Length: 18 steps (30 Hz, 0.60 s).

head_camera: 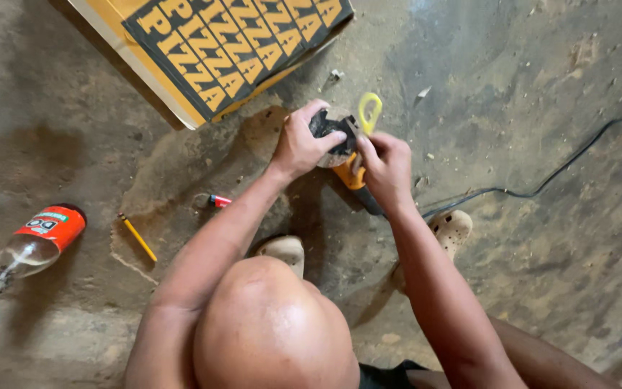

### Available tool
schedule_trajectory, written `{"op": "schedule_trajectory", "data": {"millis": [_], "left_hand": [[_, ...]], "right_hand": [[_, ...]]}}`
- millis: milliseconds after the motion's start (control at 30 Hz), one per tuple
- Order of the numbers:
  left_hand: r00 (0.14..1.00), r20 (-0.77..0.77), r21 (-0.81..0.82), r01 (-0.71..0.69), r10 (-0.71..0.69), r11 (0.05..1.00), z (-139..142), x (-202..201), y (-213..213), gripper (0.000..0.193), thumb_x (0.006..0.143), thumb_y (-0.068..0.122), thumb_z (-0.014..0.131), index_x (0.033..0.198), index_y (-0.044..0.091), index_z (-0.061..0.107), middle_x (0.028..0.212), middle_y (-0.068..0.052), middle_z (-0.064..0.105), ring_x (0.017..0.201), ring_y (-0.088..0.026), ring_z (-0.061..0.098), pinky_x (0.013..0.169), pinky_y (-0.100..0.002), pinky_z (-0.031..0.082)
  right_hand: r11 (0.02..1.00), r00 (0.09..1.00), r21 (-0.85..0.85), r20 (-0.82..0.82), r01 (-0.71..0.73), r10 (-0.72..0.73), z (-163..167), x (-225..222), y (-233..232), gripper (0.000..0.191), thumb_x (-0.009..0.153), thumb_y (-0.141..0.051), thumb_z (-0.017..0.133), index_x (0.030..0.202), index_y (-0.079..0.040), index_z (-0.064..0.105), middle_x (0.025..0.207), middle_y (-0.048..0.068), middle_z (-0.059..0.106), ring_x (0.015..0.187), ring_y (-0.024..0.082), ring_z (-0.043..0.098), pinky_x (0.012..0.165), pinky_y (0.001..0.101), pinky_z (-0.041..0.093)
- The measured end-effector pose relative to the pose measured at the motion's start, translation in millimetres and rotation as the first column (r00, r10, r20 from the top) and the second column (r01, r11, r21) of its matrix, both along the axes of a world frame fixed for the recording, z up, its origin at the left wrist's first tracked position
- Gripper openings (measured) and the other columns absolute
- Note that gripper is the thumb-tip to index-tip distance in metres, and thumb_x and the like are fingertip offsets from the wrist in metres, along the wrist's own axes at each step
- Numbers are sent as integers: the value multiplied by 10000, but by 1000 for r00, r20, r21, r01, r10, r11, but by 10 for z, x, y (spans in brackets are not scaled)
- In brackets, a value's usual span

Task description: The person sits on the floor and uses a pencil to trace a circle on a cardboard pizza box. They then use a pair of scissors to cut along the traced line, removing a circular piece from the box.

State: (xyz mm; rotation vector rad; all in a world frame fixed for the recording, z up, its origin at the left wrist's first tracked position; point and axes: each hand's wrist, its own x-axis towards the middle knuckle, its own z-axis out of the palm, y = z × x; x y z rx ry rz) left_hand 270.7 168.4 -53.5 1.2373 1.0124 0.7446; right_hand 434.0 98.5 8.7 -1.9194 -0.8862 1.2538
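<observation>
Broadly, from largest to smallest:

- Rough grey concrete floor (541, 108), stained and dusty, carries everything in view.
- Flat cardboard box with black and yellow lettering (232, 43) lies at the top edge, cut off by the frame.
- Clear plastic bottle with a red label (37, 241) lies on its side at the left, well apart from the hands.
- Yellow-and-black angle grinder (347, 155) sits between the two hands, held just above the floor in front of the knee; its body is largely hidden, and a black power cable (541, 187) trails off to the right. Judged heavy and rigid; the stout body looks the safest place to hold it, away from the disc edge.
- Left hand (300, 144) has its grip wrapped around the dark head and disc area of the grinder.
- Right hand (386, 166) has its grip pressed on the grinder beside a yellow looped tool (370, 112); whether the fingers pinch that tool cannot be told.
- Pale sandal (451, 230) shows under the right forearm.
- Yellow pencil (138, 238) and small red lighter (219, 201) lie on the floor at the left.
</observation>
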Motion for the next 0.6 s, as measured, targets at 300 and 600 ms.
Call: {"op": "schedule_trajectory", "data": {"millis": [300, 600], "left_hand": [[1000, -10, 12, 11, -11, 1000, -22, -7, -5, 343, 786, 170, 856, 1034, 25, 669, 852, -65, 726, 800, -107, 705, 735, -321, 573], [997, -75, -21, -7, 6, 1000, 30, 6, -6, 402, 743, 175, 875, 1039, 8, 660, 796, -95, 699, 742, -125, 655, 688, -322, 557]], "right_hand": [[1000, 999, 11, -36, -15, 15, 11, -7, -2, 236, 1018, -144, 629, 871, 29, 695, 687, 1, 687, 562, 58, 632, 511, 238, 492], [999, 999, -38, 53, -4, 6, 73, 12, -10, 248, 1009, -144, 645, 839, 27, 704, 641, 0, 635, 527, 49, 566, 461, 243, 426]]}}
